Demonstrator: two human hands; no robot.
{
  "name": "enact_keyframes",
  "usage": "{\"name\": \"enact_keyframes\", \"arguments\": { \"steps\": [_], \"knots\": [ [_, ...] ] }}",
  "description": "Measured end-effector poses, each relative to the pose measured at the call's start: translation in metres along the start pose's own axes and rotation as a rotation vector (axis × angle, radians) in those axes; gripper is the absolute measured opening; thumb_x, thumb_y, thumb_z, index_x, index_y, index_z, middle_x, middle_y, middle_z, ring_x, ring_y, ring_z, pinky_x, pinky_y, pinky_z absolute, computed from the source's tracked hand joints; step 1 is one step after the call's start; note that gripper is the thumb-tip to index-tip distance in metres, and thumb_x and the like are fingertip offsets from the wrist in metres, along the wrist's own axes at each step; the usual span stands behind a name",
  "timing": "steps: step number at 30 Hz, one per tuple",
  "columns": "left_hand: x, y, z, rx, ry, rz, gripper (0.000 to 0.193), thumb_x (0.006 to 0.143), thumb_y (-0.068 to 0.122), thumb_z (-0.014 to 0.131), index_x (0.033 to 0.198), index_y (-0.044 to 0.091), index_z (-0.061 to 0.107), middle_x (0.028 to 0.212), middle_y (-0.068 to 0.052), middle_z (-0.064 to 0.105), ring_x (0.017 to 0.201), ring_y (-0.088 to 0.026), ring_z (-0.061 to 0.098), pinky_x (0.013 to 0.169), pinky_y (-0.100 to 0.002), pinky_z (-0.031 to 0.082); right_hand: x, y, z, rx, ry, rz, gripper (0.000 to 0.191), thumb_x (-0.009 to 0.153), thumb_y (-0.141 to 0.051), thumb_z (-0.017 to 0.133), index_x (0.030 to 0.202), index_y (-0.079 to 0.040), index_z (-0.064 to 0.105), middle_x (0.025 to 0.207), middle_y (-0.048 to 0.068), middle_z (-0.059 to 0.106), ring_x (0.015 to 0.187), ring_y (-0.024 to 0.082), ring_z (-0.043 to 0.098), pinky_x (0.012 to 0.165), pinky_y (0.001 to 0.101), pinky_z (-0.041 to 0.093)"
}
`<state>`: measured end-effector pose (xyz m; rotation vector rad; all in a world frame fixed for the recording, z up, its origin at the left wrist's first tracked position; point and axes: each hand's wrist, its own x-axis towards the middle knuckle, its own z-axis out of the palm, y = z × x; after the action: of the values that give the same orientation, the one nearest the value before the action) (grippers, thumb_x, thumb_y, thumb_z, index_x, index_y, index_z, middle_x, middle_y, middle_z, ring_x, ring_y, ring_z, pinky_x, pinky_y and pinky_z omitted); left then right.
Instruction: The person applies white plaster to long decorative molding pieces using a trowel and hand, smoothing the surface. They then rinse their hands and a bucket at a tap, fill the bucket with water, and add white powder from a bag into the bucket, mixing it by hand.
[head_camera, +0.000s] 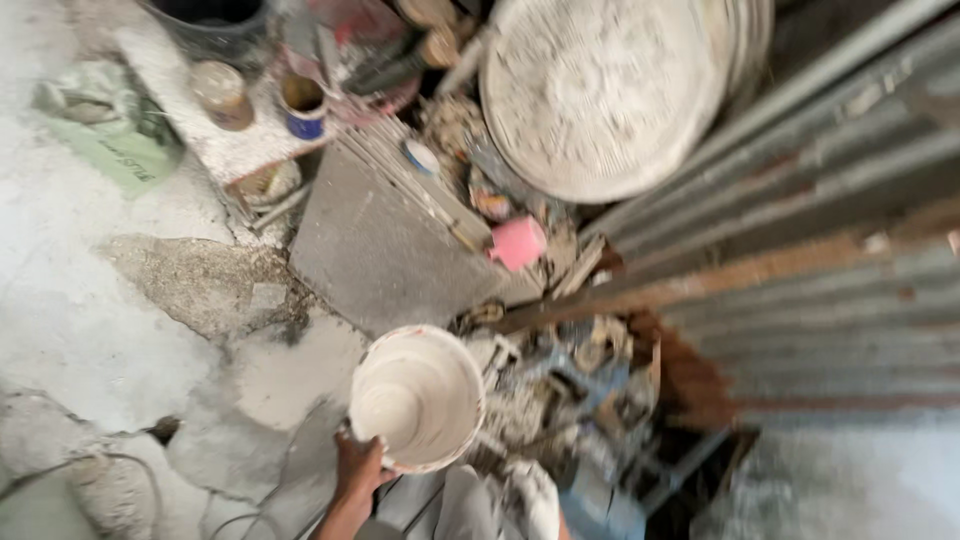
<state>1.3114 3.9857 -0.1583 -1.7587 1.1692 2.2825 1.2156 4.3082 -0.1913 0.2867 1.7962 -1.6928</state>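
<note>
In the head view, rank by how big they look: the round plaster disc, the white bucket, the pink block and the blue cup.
1. Round plaster disc
2. White bucket, nearer the camera, so its real size is unsure
3. Pink block and blue cup look alike

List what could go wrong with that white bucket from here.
The left hand grips the white bucket by its rim only, so it might tip or slip. Below it the cracked floor looks uneven, poor footing or resting ground. Piled debris sits right beside the bucket and could snag it.
</note>
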Motion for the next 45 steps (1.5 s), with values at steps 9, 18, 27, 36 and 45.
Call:
{"name": "enact_keyframes", "arguments": {
  "steps": [9, 18, 27, 36, 45],
  "knots": [
    [0.109, -0.054, 0.020, -0.062, 0.367, 0.210, 0.071, 0.088, 0.007, 0.059, 0.150, 0.002, 0.025, 0.131, -0.029, 0.058, 0.098, -0.041, 0.072, 0.065, -0.045, 0.066, 0.165, 0.030, -0.003, -0.523, -0.276, 0.137, 0.047, 0.094, -0.031, 0.063, 0.128, 0.002, 0.062, 0.103, 0.010, 0.073, 0.089, 0.018, 0.070, 0.081, 0.0339, 0.058],
    [0.341, -0.204, 0.024, 0.044, 0.358, 0.118, 0.068, 0.087, 0.008, 0.056, 0.151, 0.001, 0.031, 0.125, -0.027, 0.061, 0.091, -0.038, 0.072, 0.060, -0.041, 0.061, 0.390, 0.189, 0.000, -1.252, -0.694, 0.340, 0.064, 0.096, -0.055, 0.049, 0.128, -0.001, 0.053, 0.111, 0.017, 0.068, 0.091, 0.028, 0.072, 0.083, 0.0429, 0.064],
    [0.492, -0.273, 0.036, -0.613, 0.573, 0.276, 0.071, 0.093, 0.006, 0.052, 0.156, 0.011, 0.020, 0.144, -0.020, 0.050, 0.111, -0.032, 0.067, 0.071, -0.042, 0.066, 0.573, 0.210, 0.079, -1.472, -1.023, 0.202, 0.061, 0.097, -0.056, 0.045, 0.122, -0.006, 0.068, 0.112, 0.012, 0.072, 0.100, 0.023, 0.070, 0.088, 0.0413, 0.060],
    [0.546, -0.285, 0.036, -0.978, 0.588, 0.213, 0.080, 0.096, 0.041, 0.060, 0.155, 0.026, 0.009, 0.158, -0.011, 0.032, 0.129, -0.041, 0.051, 0.093, -0.055, 0.059, 0.579, 0.260, 0.027, -0.436, -0.511, -0.051, 0.034, 0.103, -0.031, 0.048, 0.127, -0.008, 0.058, 0.108, 0.007, 0.067, 0.089, 0.019, 0.065, 0.081, 0.0355, 0.057],
    [0.511, -0.376, 0.224, -0.570, -0.418, -0.039, 0.053, 0.103, 0.045, 0.051, 0.139, 0.005, 0.049, 0.122, -0.018, 0.059, 0.105, -0.028, 0.064, 0.092, -0.043, 0.060, 0.543, 0.290, -0.016, 0.714, -0.296, 0.145, 0.039, 0.102, -0.036, 0.037, 0.102, -0.007, 0.063, 0.087, 0.013, 0.068, 0.073, 0.026, 0.065, 0.066, 0.0379, 0.056]
  ]
}}
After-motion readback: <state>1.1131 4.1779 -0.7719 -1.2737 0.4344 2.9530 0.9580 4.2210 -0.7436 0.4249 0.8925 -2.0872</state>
